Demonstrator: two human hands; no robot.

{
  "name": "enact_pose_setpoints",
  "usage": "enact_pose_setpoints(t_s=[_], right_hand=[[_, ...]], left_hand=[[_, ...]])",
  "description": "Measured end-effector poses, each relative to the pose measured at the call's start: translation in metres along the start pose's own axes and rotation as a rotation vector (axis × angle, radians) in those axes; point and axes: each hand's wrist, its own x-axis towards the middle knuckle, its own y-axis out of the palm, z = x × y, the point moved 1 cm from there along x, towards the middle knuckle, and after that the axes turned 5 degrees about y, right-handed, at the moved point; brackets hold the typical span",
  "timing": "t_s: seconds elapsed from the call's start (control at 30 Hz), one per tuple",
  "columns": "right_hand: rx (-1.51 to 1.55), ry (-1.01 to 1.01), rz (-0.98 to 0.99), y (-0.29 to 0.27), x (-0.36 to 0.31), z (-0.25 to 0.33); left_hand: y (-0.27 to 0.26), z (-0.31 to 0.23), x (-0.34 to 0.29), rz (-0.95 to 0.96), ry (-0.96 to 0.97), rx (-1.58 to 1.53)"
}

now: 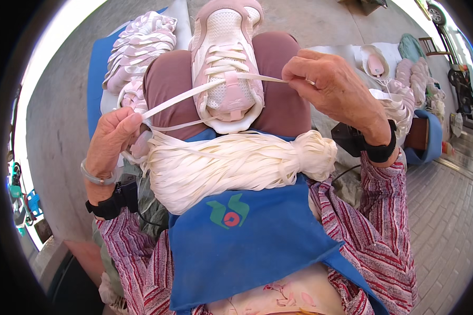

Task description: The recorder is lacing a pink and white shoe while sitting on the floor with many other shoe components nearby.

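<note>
A white and pink shoe upper [229, 95] rests on my knees, its toe pointing away from me and cream lacing crossing its front. My left hand [113, 134], to the left of the shoe, pinches one end of the flat cream shoelace [186, 95]. On the other side, my right hand [331, 86] is closed on the lace's opposite end, its fingertips partly hidden. The lace is drawn out sideways across the pink tongue. Across my lap lies a thick bundle of cream laces [226, 163], gathered at its right end, on top of my blue apron [247, 247].
Overlapping pink and white uppers [141, 44] are piled at the far left on a blue and white surface. More uppers [404, 102] lie on the right, by a blue-edged seat [432, 139]. A motorbike [460, 89] stands farther right, beyond paved ground [446, 215].
</note>
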Motion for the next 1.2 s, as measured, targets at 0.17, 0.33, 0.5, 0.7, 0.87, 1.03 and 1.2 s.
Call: enact_pose_setpoints(t_s=[0.17,0.33,0.5,0.7,0.87,1.03,1.2], right_hand=[[0.198,0.153,0.078,0.007,-0.003,-0.02],[-0.06,0.059,-0.277,0.013,-0.003,-0.042],[0.456,0.318,-0.137,0.0,-0.003,-0.003],[0.315,0.052,-0.053,0.035,-0.011,-0.013],[0.133,0.034,-0.108,0.034,-0.007,-0.012],[-0.035,0.078,-0.104,0.039,-0.003,-0.008],[0.314,0.125,-0.186,0.039,0.003,0.0]], left_hand=[[-0.053,0.014,-0.034,-0.077,0.131,-0.687],[-0.092,0.024,-0.054,-0.132,0.525,-1.087],[-0.13,0.05,-0.08,-0.75,0.73,-1.224],[-0.193,0.081,-0.11,-0.219,0.911,-1.333],[-0.162,0.049,-0.095,-0.411,0.769,-1.085],[0.017,-0.008,-0.018,-0.131,0.304,-0.408],[0.077,-0.024,0.016,-0.064,0.147,-0.143]])
